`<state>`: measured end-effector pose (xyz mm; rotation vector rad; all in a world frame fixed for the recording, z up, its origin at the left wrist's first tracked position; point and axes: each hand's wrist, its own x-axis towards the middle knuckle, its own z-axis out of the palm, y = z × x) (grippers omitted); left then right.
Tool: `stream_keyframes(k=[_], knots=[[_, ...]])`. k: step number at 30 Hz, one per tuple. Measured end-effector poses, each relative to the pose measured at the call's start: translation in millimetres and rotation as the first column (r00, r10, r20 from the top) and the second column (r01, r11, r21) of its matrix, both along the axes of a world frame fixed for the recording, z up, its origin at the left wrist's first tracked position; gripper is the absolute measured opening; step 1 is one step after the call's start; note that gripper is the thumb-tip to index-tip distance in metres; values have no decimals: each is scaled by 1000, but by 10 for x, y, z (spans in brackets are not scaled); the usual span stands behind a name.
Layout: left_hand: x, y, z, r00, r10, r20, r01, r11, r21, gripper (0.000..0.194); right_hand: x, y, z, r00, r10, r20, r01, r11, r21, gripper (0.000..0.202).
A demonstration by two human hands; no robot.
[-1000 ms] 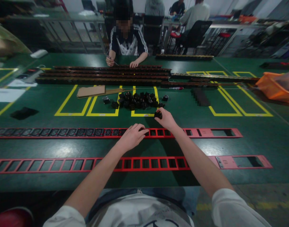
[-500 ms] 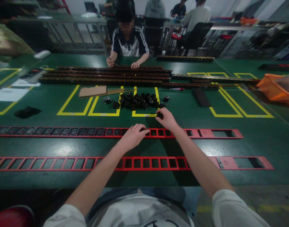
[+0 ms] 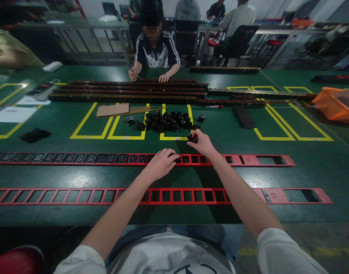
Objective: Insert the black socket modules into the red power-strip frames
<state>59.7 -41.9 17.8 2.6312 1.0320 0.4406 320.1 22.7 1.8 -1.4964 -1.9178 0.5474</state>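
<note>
A long red frame [image 3: 245, 160] lies across the green table, its left part filled with black socket blocks [image 3: 111, 158] and several slots to the right unfilled. My left hand [image 3: 162, 163] rests on this frame, fingers closed round a black block at a slot. Beyond the frame, my right hand [image 3: 201, 141] pinches another black block [image 3: 192, 138] between thumb and fingers, just in front of a heap of black blocks [image 3: 167, 121]. Nearer to me is a second red frame [image 3: 274, 196] with open slots.
Dark long rails [image 3: 128, 91] lie behind the heap, with cardboard [image 3: 113, 110] before them. An orange bag [image 3: 333, 106] is at the right. Across the table sits a person [image 3: 156, 49] with both hands by the rails. Black pieces [image 3: 36, 135] lie at left.
The block in my right hand has tilted slightly and shows more beyond the fingertips. My left hand has barely moved. The whole view has shifted a little.
</note>
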Motion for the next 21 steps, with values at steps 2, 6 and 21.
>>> stream_keyframes(k=[2,6,21], knots=[[-3,0,1,1000,1,-7,-1,1000,4,28,5,7,-12,1000,-2,28,1,1000,9,34],[-10,3,-1,1000,23,-8,-22,1000,2,30,14,20,-42,999,24,48,-26,999,44,45],[-18,6,-6,999,35,-5,-35,999,-15,30,20,28,-43,990,22,136,-31,997,65,36]])
